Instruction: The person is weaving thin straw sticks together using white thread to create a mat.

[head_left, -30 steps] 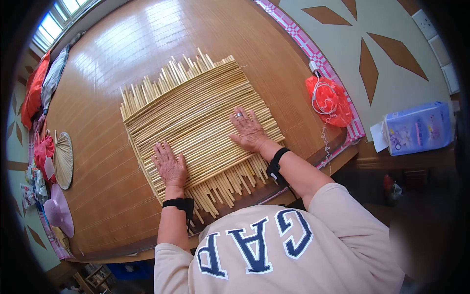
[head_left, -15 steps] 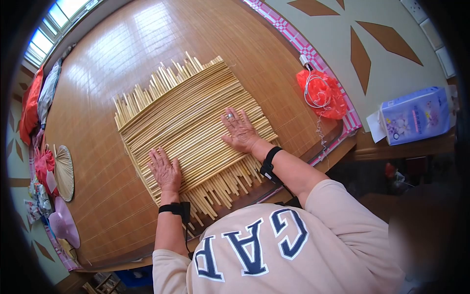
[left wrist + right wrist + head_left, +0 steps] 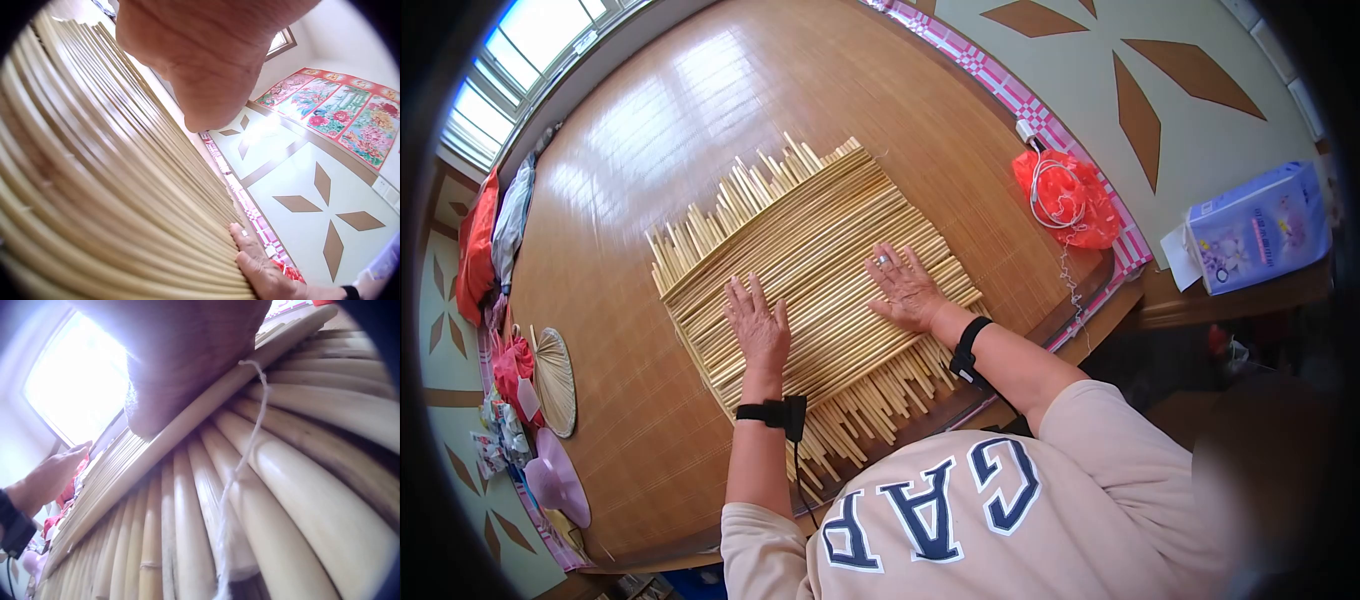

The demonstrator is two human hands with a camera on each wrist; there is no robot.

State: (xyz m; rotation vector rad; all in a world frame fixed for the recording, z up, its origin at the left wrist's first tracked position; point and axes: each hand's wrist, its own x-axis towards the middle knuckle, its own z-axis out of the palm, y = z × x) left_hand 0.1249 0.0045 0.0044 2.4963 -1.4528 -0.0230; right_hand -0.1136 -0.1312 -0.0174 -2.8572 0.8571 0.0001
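Note:
A mat of thin pale sticks [image 3: 820, 270] lies on the brown table, with uneven stick ends poking out along its far and near sides. The left hand [image 3: 758, 325] is over the mat's left part, fingers straight and spread; whether its palm touches cannot be told. Flat on the right part rests the right hand [image 3: 908, 292], fingers spread, a ring on one. In the right wrist view, a white string [image 3: 250, 450] hangs across the sticks [image 3: 300, 469] beside a long crosswise stick [image 3: 187, 422]. The left wrist view shows the right hand [image 3: 265, 269] on the sticks' far edge.
At the right edge of the table [image 3: 625, 480] lie a red bag [image 3: 1080, 215] with a white cable and a purple packet [image 3: 1260, 230]. Along the left side are a fan [image 3: 555, 380], a pink hat [image 3: 560, 480] and red cloth [image 3: 478, 250].
The left hand has moved farther up the mat, away from the body. The right hand stays at about the same place on the mat. The head view has shifted slightly.

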